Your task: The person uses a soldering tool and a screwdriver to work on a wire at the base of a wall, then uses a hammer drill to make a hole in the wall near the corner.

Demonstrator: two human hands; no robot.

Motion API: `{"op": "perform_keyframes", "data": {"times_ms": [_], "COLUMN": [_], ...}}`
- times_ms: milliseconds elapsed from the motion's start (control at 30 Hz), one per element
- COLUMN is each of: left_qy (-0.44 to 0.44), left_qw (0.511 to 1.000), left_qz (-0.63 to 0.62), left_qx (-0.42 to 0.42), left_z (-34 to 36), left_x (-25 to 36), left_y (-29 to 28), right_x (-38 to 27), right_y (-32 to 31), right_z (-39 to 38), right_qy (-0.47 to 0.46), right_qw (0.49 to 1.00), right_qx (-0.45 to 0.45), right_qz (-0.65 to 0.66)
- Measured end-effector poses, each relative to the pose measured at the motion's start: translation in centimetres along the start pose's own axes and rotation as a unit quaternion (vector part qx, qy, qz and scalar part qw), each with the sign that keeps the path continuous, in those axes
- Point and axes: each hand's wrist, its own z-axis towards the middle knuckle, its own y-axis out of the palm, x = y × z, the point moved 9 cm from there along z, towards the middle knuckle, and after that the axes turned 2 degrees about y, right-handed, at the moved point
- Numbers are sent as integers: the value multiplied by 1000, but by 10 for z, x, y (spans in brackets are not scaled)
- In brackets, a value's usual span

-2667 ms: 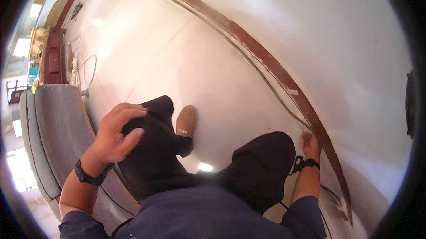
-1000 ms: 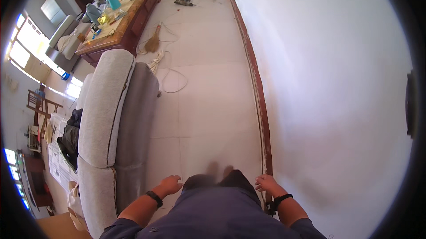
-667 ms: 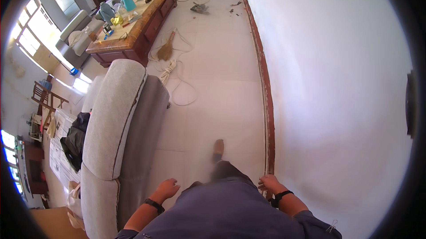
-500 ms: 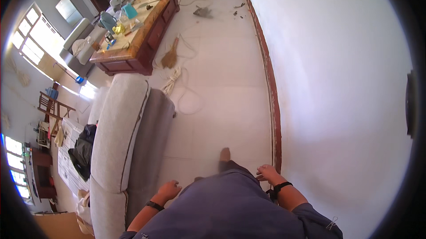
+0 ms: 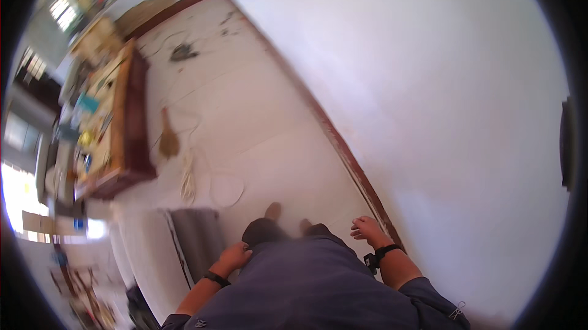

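Observation:
My left hand (image 5: 236,255) hangs beside my dark trousers, its loosely bent fingers apart and holding nothing that I can see. At the right, my right hand (image 5: 365,229) is open and empty, fingers slightly curled, near the red-brown skirting (image 5: 340,145) along the white wall (image 5: 441,103). Both wrists wear dark straps, with a small black device (image 5: 371,262) at the right one. My brown shoes (image 5: 273,210) show on the pale tiled floor (image 5: 257,146). The grey sofa back (image 5: 150,256) stands just left of my left arm.
Ahead on the left is a long wooden table (image 5: 125,158) with jugs and small items. Beside it a straw broom (image 5: 168,140), coiled white rope (image 5: 188,177) and looped cord lie on the floor, with a dark object (image 5: 182,52) farther along. Wooden chair pieces (image 5: 76,281) are at lower left.
I have risen from crouching by the skirting and moved along the floor. The view has since swung rightward, so table and sofa sit farther left and more tilted. Both hands stay low.

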Motion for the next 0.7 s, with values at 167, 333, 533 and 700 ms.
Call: {"op": "perform_keyframes", "data": {"times_ms": [167,333,533,700], "left_qy": [128,236,359,426], "left_qw": [981,913,821,735], "left_qz": [131,304,392,479], "left_qx": [-70,-135,-208,-220], "left_z": [101,157,253,260], "left_x": [49,88,297,407], "left_y": [-77,-99,-62,-26], "right_x": [124,196,238,263], "right_y": [-39,20,15,42], "right_z": [-4,-50,-29,-37], "right_qy": [-198,5,31,83], "right_qw": [932,928,854,840], "right_qx": [66,197,344,356], "right_qz": [-296,318,388,402]}}
